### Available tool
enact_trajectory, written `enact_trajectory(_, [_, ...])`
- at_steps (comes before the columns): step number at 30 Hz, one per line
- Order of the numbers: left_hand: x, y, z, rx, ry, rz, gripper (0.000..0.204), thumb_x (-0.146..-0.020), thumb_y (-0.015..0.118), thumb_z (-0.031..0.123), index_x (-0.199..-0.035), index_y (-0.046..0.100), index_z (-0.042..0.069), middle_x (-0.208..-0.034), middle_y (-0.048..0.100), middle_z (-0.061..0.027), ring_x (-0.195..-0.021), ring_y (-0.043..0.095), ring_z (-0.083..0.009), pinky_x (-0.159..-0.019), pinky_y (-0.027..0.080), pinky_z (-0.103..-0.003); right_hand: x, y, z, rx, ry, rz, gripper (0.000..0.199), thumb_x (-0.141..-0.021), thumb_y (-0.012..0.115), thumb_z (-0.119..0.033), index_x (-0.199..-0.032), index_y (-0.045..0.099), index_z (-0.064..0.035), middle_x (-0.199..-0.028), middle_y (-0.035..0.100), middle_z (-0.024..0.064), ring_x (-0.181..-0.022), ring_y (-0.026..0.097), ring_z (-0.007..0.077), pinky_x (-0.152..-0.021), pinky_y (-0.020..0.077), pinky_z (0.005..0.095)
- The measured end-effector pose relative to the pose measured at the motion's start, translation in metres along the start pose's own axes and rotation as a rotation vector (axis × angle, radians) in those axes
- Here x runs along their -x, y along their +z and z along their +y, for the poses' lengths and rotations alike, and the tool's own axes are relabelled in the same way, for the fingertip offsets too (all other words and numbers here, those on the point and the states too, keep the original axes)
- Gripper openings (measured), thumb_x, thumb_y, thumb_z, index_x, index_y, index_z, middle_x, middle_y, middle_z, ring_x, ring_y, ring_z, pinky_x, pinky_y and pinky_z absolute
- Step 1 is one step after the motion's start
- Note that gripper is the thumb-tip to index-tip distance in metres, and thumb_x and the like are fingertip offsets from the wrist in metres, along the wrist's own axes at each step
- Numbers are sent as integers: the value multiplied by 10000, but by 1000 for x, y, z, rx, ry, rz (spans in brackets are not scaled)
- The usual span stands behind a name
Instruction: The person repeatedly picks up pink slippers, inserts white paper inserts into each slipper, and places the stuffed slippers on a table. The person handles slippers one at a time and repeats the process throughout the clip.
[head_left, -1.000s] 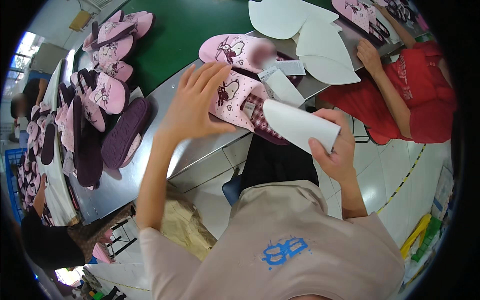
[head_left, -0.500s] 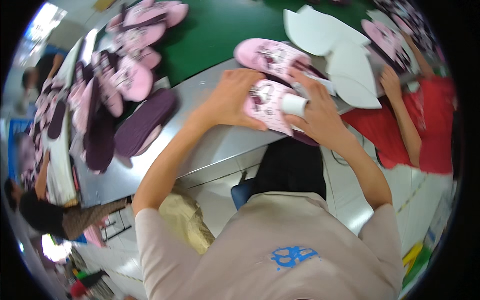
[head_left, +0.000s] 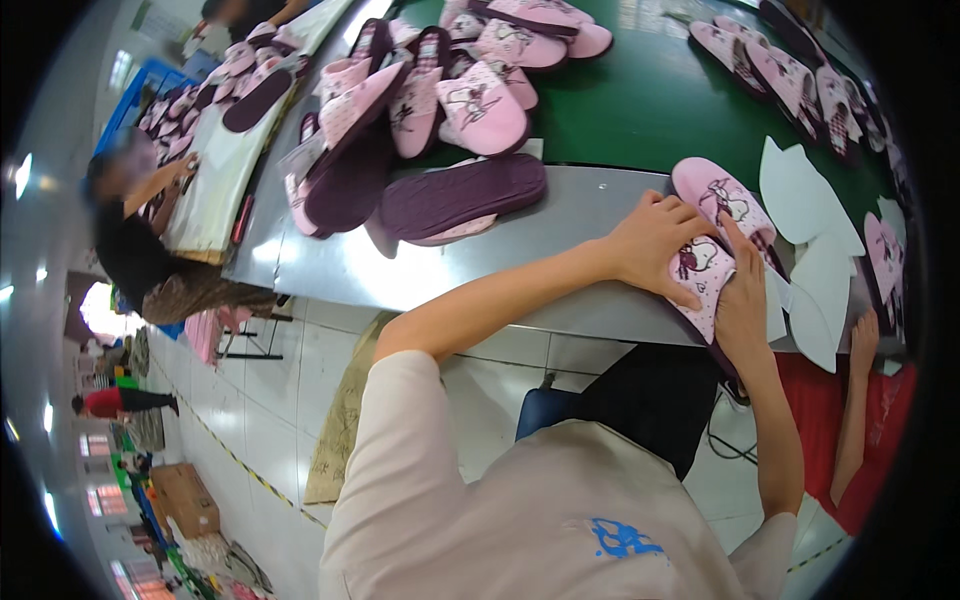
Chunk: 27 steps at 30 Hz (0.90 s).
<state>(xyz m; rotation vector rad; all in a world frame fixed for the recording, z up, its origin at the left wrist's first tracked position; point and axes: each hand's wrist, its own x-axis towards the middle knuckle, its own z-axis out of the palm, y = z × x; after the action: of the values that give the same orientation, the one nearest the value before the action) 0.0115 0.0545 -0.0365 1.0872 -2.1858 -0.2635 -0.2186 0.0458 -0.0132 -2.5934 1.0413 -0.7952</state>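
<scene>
A pink slipper point(head_left: 704, 278) with a printed figure and dark sole is between my hands at the table edge. My left hand point(head_left: 658, 248) is closed around its toe end, thumb on the near side and fingers on the far side. At the opening, my right hand point(head_left: 742, 305) grips the same slipper, with one finger stretched toward the second slipper. Some of its fingers are hidden by the upper. Just beyond lies that second pink slipper point(head_left: 712, 188), toe to the left. White curved sheets point(head_left: 808, 200) lie to the right of both.
Pink slippers point(head_left: 484, 108) are heaped at the left, with an upturned purple-soled slipper point(head_left: 465, 198) on the metal table point(head_left: 420, 280). More slippers point(head_left: 775, 75) stand on the green surface point(head_left: 620, 110). A person in red point(head_left: 815, 400) sits close on the right; another works at the left.
My view has swung left, so the scene sits further right. A white piece seen beside my right hand no longer shows. My right hand has turned at the slipper's opening.
</scene>
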Motion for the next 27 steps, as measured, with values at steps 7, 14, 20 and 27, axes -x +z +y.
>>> enact_trajectory(7, [1,-5,1,-36,-48,-18,990,-632,853,755,-1347,625,109,-1259,649,-112,-1226,581,-320,-1035,373,-476,-3,3,0,91,-166,28,389,-919,650,-85,-1273,670,77,-1563,497,175,-1380,494,401,-1181,387,518])
enact_trajectory(14, [12,-4,6,18,-76,29,536,-1022,544,557,-1319,628,119,-1207,648,-123,-1140,585,-312,-1015,361,-474,51,-26,-19,67,-3,227,270,-940,671,-38,-1193,715,43,-1352,624,193,-1224,601,387,-1078,462,467])
enact_trajectory(20, [9,-2,17,72,-223,88,400,-1041,522,428,-1224,663,102,-1130,676,-118,-1108,600,-314,-1003,369,-469,55,-4,-51,-185,228,184,373,-937,729,-113,-1273,630,14,-1170,614,161,-1038,640,347,-925,513,414])
enact_trajectory(27, [10,14,14,44,-225,277,350,-1003,568,385,-1131,694,84,-1135,682,-123,-1109,603,-313,-955,398,-459,46,8,-45,-203,288,131,322,-948,764,-195,-1098,576,20,-933,539,150,-827,566,341,-792,493,402])
